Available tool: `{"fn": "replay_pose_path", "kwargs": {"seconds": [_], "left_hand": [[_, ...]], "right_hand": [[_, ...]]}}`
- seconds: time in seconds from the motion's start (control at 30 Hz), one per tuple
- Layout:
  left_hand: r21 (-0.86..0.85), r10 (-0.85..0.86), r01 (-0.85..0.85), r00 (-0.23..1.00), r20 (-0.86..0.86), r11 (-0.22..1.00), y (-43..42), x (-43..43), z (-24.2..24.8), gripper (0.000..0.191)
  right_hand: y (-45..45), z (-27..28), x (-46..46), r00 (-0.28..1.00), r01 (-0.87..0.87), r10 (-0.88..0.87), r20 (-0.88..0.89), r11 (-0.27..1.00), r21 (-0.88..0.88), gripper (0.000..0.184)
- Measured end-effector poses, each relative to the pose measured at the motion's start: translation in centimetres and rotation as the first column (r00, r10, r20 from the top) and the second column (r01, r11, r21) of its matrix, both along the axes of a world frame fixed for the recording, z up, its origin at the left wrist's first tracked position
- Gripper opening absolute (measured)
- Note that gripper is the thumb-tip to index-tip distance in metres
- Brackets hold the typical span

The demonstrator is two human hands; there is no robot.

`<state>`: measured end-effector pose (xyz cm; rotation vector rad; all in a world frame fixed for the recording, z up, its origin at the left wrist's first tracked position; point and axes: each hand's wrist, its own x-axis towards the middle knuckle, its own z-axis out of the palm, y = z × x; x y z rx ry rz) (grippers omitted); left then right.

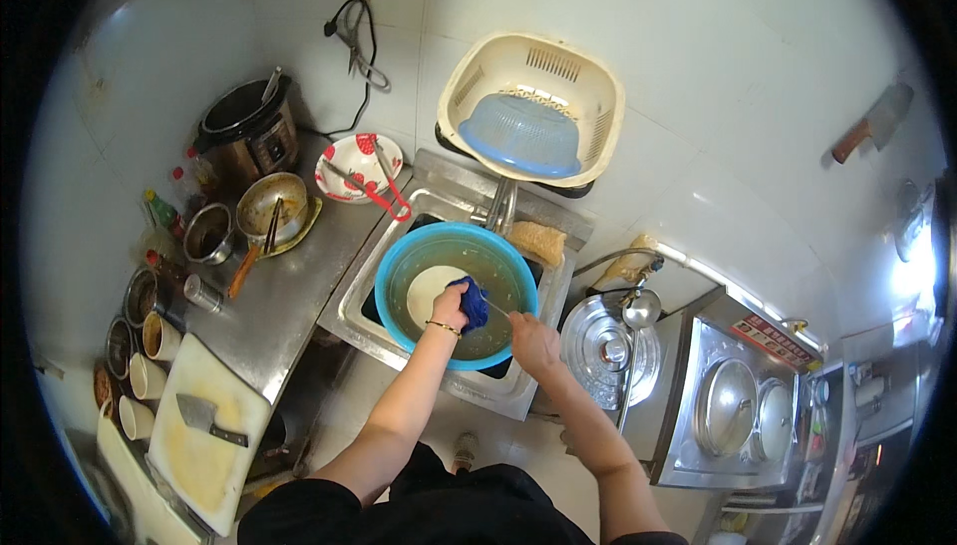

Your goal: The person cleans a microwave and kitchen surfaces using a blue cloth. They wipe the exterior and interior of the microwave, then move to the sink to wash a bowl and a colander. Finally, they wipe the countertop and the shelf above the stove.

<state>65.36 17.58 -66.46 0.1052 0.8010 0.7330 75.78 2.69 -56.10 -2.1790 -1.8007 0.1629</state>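
Note:
A blue plastic basin [383,268] with cloudy water sits in a stainless steel sink [351,298]. My left hand [451,307], with a bracelet at the wrist, grips a dark blue cloth [475,304] over the basin. My right hand [534,343] is closed around the end of a thin metal utensil [496,306] at the basin's right rim; its other end meets the cloth, and its kind cannot be told. A round white dish [430,293] lies in the water left of the cloth. Behind the basin stands the faucet [502,205].
Left of the sink are a patterned bowl [348,163] with red-handled tongs, a pan [273,197] with chopsticks, and a cutting board [202,470] bearing a cleaver [200,414]. A cream basket [613,111] hangs behind. A metal lid [587,350] and ladle [641,309] are at right.

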Motion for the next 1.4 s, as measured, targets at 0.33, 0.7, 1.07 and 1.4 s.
{"fn": "replay_pose_path", "kwargs": {"seconds": [0.33, 0.7, 1.07, 1.4], "left_hand": [[-0.231, 0.116, -0.125, 0.992, -0.052, 0.965, 0.7, -0.8, -3.0, 0.017], [-0.228, -0.018, 0.027, 0.999, 0.042, 0.973, -0.2, -0.8, -3.2, 0.025], [-0.196, -0.119, 0.119, 0.993, 0.012, 0.973, -1.5, -1.6, -0.8, 0.02], [0.43, -0.325, 0.598, 0.766, -0.554, 0.676, -2.6, -2.3, 6.7, 0.016]], "right_hand": [[-1.3, 18.9, 2.1, 0.981, 0.053, -0.099, 0.165, 0.962, 0.267, 0.018], [11.3, 24.1, 8.8, 0.863, 0.258, -0.361, 0.353, 0.916, 0.307, 0.014], [12.4, 25.0, 8.1, 0.964, 0.225, -0.244, 0.108, 0.96, 0.166, 0.019], [3.6, 15.4, 6.9, 0.894, 0.428, -0.302, -0.332, 0.798, 0.424, 0.017]]}}
